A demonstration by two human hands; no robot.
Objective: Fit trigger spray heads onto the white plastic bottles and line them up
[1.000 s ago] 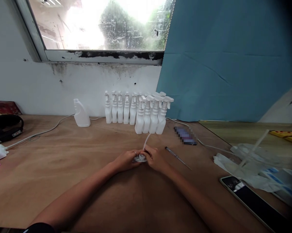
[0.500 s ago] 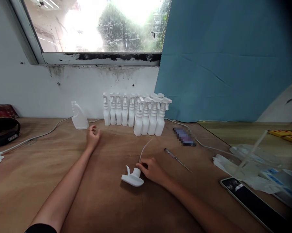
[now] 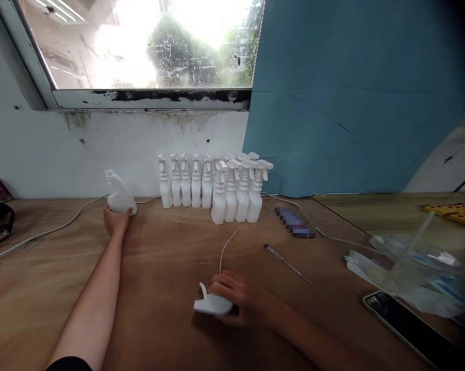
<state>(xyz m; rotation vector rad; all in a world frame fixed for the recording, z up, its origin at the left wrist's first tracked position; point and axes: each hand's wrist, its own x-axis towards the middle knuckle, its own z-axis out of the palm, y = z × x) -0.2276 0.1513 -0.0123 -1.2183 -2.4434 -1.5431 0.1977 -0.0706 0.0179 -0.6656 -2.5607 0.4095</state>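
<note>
At the back left a white spray bottle (image 3: 119,191) without a sprayer head tilts a little on the table. My left hand (image 3: 117,220) grips it low down, thumb and fingers on either side of its base. Front and centre, my right hand (image 3: 232,296) is closed around a white trigger sprayer head (image 3: 213,305), whose trigger points up and to the left. A thin dip tube (image 3: 221,252) curves away from it towards the back. The fingers cover the sprayer's collar.
Several white spray bottles (image 3: 219,201) with trigger heads stand grouped by the wall. Rightward lie a screwdriver (image 3: 286,263), a blurred-out phone (image 3: 295,222), a dark phone (image 3: 406,324) and clear plastic packaging (image 3: 414,257). A pale cable (image 3: 62,225) runs along the back.
My left hand has moved left and taken hold of the headless bottle. My right hand has shifted from the tube and collar to a fuller grip around the sprayer head. The view has shifted slightly.
</note>
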